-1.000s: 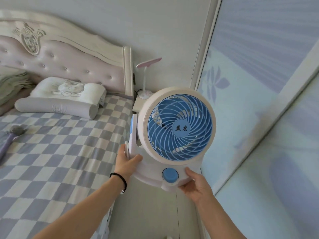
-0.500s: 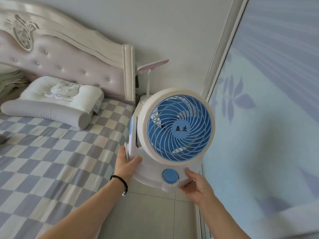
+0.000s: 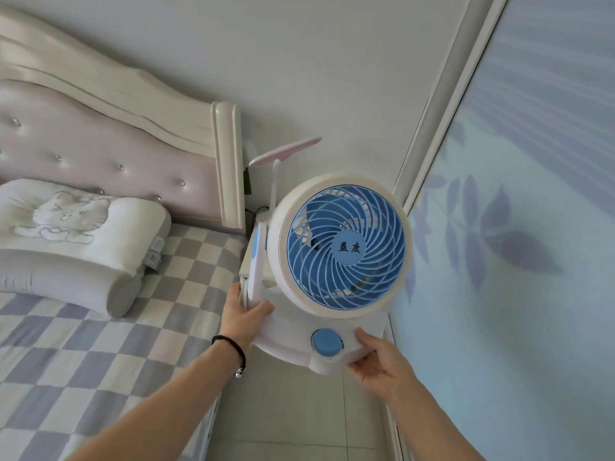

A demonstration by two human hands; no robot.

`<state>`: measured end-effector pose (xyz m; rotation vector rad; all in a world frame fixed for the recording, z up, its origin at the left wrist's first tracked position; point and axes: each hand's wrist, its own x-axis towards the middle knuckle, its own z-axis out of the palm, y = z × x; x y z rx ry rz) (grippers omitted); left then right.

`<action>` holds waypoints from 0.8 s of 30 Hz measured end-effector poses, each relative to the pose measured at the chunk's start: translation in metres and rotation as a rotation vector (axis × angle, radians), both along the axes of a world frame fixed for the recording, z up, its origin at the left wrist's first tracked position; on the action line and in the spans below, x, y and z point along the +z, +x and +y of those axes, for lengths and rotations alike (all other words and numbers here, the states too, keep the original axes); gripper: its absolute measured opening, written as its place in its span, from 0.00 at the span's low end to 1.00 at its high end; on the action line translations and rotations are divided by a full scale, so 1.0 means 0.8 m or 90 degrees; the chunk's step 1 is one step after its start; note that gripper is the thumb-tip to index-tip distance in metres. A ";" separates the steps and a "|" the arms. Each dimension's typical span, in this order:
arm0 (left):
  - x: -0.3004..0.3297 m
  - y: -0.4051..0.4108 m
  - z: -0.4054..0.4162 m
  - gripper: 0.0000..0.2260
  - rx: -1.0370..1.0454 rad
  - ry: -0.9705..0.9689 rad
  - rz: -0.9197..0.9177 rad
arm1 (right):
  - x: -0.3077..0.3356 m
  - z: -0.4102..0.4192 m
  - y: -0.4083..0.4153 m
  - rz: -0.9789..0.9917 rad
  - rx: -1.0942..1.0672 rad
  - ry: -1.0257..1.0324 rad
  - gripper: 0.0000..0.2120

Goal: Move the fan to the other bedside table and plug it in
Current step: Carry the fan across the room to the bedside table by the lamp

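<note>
A white fan (image 3: 346,247) with a blue grille and a blue knob is held up in the air in front of me. My left hand (image 3: 241,316) grips the left side of its base, with a black bracelet on the wrist. My right hand (image 3: 376,359) grips the base's lower right, beside the knob. Behind the fan, a sliver of the bedside table (image 3: 246,261) shows next to the headboard; most of it is hidden by the fan. The fan's cord and plug are not visible.
A pink-headed desk lamp (image 3: 286,151) stands on the bedside table. The bed (image 3: 100,327) with checked sheet and a pillow (image 3: 76,224) lies at left. A patterned wardrobe door (image 3: 515,261) closes in at right, leaving a narrow tiled aisle (image 3: 299,420).
The view has shifted toward the bedside table; headboard, lamp and table appear larger and closer. The fan stays held the same way in both hands.
</note>
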<state>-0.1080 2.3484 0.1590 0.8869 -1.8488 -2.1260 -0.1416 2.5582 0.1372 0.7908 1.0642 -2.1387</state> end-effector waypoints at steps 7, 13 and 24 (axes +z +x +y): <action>0.004 -0.086 -0.043 0.14 -0.027 0.014 -0.005 | 0.009 -0.036 -0.087 0.011 -0.012 0.083 0.07; -0.007 -0.148 -0.061 0.14 -0.041 -0.004 -0.030 | 0.010 -0.028 -0.171 0.170 0.071 0.315 0.17; -0.038 -0.277 -0.080 0.22 -0.125 -0.008 -0.155 | 0.012 0.026 -0.369 0.453 0.457 0.433 0.30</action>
